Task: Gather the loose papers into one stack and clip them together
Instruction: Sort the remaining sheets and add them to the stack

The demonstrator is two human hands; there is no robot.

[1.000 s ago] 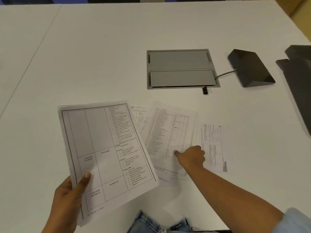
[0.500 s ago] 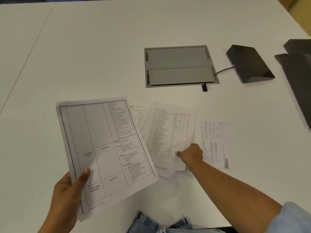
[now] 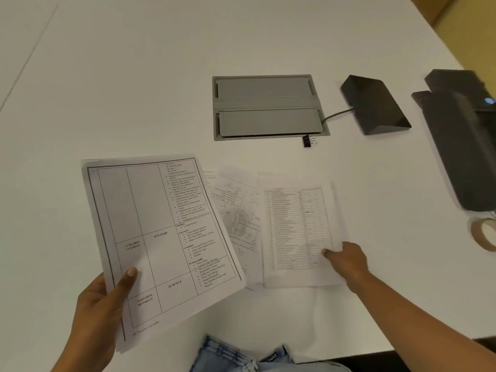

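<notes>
Loose papers (image 3: 241, 224) lie overlapped on the white table (image 3: 134, 89), near its front edge. Your left hand (image 3: 99, 312) grips a timetable sheet (image 3: 161, 237) reading "TUESDAY", "ENGLISH", "MONDAY", "SCIENCE". Your right hand (image 3: 346, 260) pinches the list sheet (image 3: 295, 229) at its right edge. Farther off, the binder clip (image 3: 308, 141) sits just beside a grey hatch (image 3: 268, 104).

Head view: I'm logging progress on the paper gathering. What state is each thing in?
timetable sheet, held off the table by left hand
list sheet, on the table, pinched at its right edge by right hand
diagram sheet, flat on the table, partly covered
binder clip, loose on the table, clipping nothing
cable hatch, lids shut
tape roll, lying flat
</notes>
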